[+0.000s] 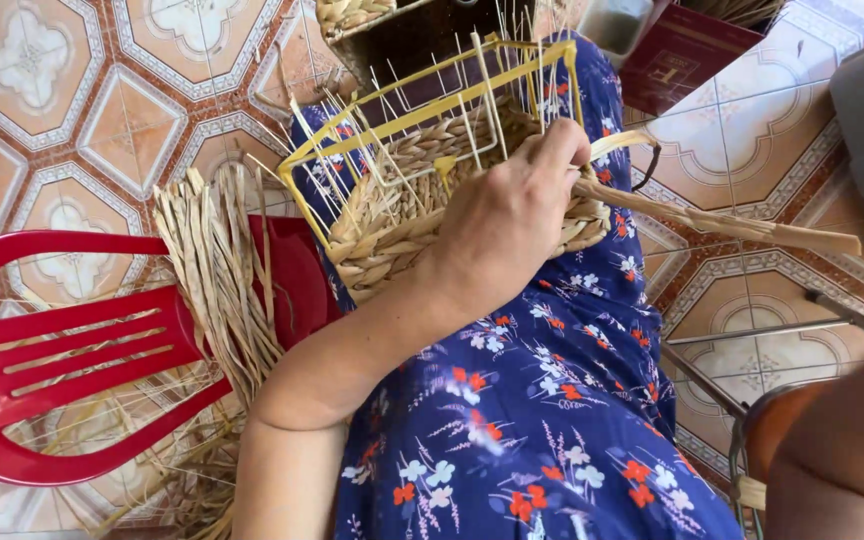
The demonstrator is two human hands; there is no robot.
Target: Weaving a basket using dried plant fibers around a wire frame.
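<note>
From the head camera, the half-woven basket (422,200) sits on the person's lap, resting on the blue floral dress (552,400). Its yellow wire frame (392,125) rises above the braided rows, with thin pale stakes poking up all around. The left hand (512,215) lies across the basket's near wall, fingers curled and pinching a twisted straw strand (722,225) that runs out to the right over the tiled floor (102,100). The right arm shows only as a forearm at the lower right corner; its hand is out of view, so I cannot tell what it does. To the left, a bundle of dried straw (217,270) drapes over a red plastic chair (62,350), loose stalks scattered beneath. Up top, a dark red box (682,55) lies on the floor beyond the knees. Inside the basket, only bare woven bottom shows.
</note>
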